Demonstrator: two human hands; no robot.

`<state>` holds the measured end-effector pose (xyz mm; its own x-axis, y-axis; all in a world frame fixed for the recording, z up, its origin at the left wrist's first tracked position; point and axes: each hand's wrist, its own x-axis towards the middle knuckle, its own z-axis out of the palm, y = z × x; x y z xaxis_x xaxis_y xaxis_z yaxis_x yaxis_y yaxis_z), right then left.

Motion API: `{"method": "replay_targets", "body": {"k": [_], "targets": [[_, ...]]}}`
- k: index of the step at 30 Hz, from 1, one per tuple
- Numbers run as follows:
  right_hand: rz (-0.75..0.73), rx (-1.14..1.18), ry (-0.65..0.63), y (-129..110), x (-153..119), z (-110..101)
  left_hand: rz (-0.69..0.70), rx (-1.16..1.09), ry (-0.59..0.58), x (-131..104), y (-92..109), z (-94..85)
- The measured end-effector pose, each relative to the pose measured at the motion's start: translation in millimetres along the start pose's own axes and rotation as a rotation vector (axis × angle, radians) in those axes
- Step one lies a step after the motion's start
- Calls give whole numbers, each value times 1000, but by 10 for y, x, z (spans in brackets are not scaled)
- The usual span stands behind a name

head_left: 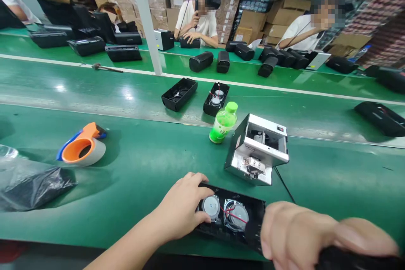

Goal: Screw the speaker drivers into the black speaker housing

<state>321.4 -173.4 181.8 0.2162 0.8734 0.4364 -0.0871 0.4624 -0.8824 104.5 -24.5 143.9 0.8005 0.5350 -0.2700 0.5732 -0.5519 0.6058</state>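
Observation:
A black speaker housing (233, 193) lies open side up at the near edge of the green bench. Two round speaker drivers, a left one (211, 206) and a right one (236, 216), sit inside it with red wires. My left hand (182, 207) grips the housing's left end, with its thumb reaching inside beside the left driver. My right hand (303, 232) is closed around a black handle (357, 259) at the lower right, in front of the housing's right end. The handle's working end is hidden, so its kind cannot be told.
Behind the housing stand a silver-and-black screw feeder (257, 147) and a green bottle (223, 122). A tape dispenser (84, 145) and a plastic bag (31, 183) lie left. Two open housings (179, 94) (217, 99) rest on the conveyor (126, 93). Co-workers sit opposite.

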Motion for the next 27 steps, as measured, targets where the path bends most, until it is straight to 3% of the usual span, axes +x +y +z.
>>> {"method": "replay_targets", "body": {"k": [2,6,14,27], "targets": [[52,80,-109,96,70,142,9,21,6,-5,5,21],[-20,83,126,266,46,317,28,58,3,0,10,42],[-16,48,283,353,-32,387,59,88,0,4,-7,38],[0,57,265,370,2,412,79,94,25,0,-9,58]]}}
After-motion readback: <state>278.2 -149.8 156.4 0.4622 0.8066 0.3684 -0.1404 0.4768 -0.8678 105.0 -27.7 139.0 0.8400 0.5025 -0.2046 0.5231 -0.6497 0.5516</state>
